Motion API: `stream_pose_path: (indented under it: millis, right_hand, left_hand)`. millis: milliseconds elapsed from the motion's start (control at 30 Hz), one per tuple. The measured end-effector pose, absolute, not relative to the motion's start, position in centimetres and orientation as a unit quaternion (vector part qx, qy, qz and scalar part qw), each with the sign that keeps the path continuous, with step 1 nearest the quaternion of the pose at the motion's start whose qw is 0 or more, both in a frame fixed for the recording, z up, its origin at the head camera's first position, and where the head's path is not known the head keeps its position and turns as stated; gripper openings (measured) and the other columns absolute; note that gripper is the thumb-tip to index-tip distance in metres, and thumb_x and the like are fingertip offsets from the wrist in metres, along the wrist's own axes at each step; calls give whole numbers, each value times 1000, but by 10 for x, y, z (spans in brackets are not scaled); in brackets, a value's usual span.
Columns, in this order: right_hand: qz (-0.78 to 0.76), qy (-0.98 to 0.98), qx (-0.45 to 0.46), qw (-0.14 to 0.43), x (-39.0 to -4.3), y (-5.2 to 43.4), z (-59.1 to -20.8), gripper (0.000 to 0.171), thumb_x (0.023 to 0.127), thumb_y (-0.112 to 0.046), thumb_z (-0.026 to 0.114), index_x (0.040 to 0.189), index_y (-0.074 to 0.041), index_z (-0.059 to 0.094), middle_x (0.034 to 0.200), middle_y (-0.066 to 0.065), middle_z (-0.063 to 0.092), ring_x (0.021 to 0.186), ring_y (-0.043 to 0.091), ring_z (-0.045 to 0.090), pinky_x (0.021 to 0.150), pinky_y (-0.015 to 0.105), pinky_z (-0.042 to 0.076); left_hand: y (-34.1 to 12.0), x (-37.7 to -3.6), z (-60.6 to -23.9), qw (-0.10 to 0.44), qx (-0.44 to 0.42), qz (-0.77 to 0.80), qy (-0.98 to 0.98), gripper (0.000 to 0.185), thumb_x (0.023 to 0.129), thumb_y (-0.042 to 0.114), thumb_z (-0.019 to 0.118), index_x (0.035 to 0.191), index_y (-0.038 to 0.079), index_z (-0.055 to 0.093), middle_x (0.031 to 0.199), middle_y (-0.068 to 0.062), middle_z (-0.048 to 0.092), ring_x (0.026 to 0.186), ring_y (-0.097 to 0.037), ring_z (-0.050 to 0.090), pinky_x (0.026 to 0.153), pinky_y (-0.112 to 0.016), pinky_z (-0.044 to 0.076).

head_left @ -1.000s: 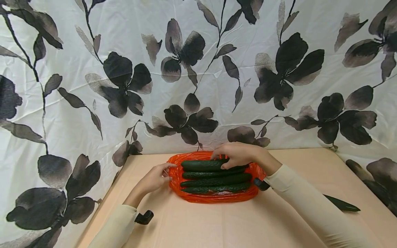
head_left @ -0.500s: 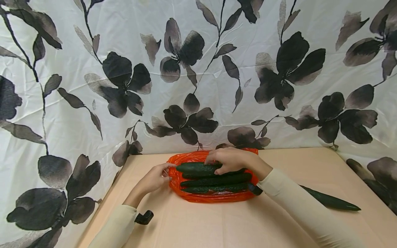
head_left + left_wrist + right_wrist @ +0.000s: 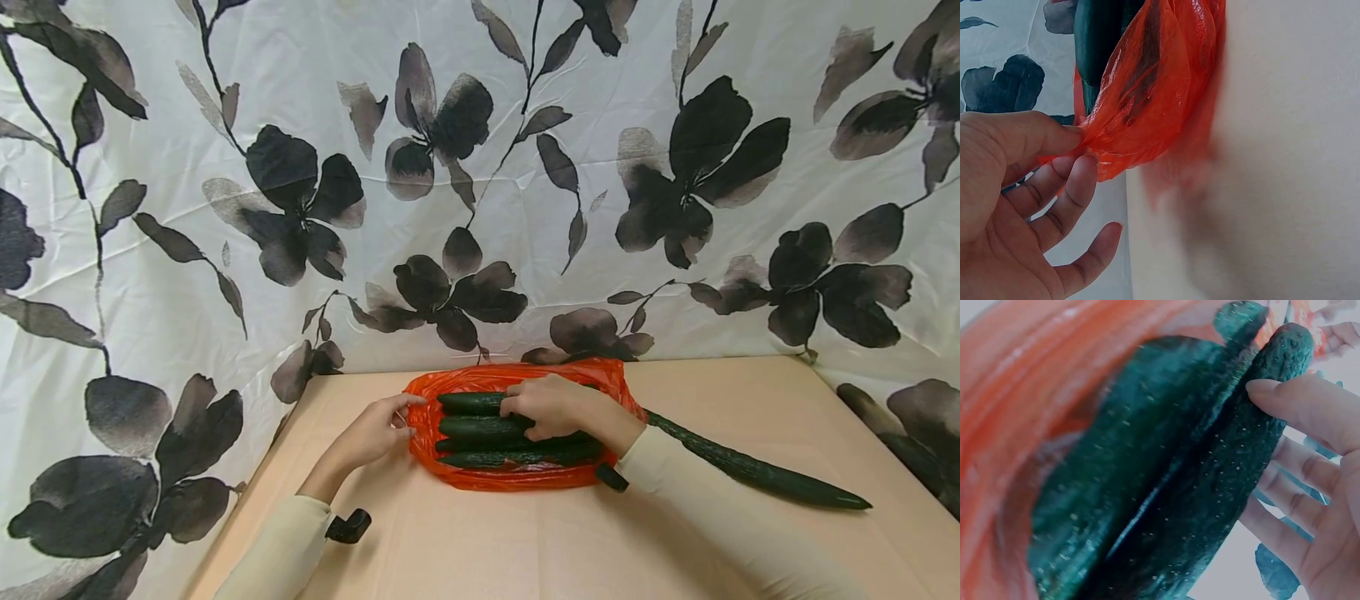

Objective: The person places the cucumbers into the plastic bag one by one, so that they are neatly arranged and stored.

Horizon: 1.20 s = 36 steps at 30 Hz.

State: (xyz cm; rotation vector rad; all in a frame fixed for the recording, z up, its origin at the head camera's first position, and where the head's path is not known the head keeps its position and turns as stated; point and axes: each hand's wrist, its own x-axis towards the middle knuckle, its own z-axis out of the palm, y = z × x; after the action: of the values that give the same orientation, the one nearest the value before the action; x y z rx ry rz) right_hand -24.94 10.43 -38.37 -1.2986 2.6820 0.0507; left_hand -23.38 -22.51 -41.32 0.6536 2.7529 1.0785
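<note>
Several dark green cucumbers lie side by side in an orange-red plastic bag (image 3: 510,481) on the table. My left hand (image 3: 377,435) pinches the bag's left edge between thumb and forefinger; its other fingers are loosely bent in the left wrist view. My right hand (image 3: 566,410) holds one cucumber (image 3: 480,430) in the bag. In the right wrist view the thumb lies on one side of this cucumber (image 3: 1210,481) and the fingers on the other. Another cucumber (image 3: 467,404) lies behind it. Its right part is hidden by my right hand.
A single long cucumber (image 3: 757,471) lies slantwise on the table (image 3: 450,550) to the right of the bag, near my right sleeve (image 3: 720,508). Behind the table hangs a white cloth (image 3: 570,292) with dark flowers.
My right hand has moved left and then toward me with the held cucumber, showing another behind it. My left hand has stayed at the bag's edge. More of the loose cucumber shows.
</note>
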Motion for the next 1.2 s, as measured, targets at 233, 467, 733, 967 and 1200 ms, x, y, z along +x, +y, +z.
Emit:
stream_pose_path:
  millis: [233,467,733,967,1200]
  right_hand:
    - [41,893,-446,44,-247,102,-389,41,90,-28,76,129,-26,66,128,-1,60,111,17,61,84,35,55]
    - [30,895,-444,33,-246,103,-392,39,88,-28,78,126,-25,68,122,-2,62,105,15,62,84,34,55]
    - [30,900,-436,7,-244,101,-392,37,87,-28,79,122,-20,69,116,0,64,100,17,64,81,35,57]
    - [44,891,-450,-30,-244,104,-394,32,87,-32,80,116,-22,70,109,-2,62,93,15,64,72,31,57]
    - [-2,887,-460,-45,-245,115,-391,32,86,-34,82,113,-23,70,107,-3,60,89,13,63,68,29,55]
  left_hand:
    - [-224,-232,-413,58,212,355,909,46,86,-8,67,130,0,64,86,-3,60,77,-17,55,70,-27,47]
    - [-224,-229,-413,54,213,354,909,45,85,-8,67,130,0,64,86,-3,60,77,-17,55,70,-27,47]
    - [-222,-226,-413,55,208,353,911,44,86,-7,68,129,1,65,86,-3,60,78,-17,54,70,-27,47]
    - [-221,-223,-412,55,205,350,912,44,87,-6,68,130,1,65,87,-3,59,78,-17,55,70,-26,47]
    - [-220,-220,-411,59,202,348,914,45,87,-4,68,131,1,64,88,-2,60,79,-16,55,71,-27,47]
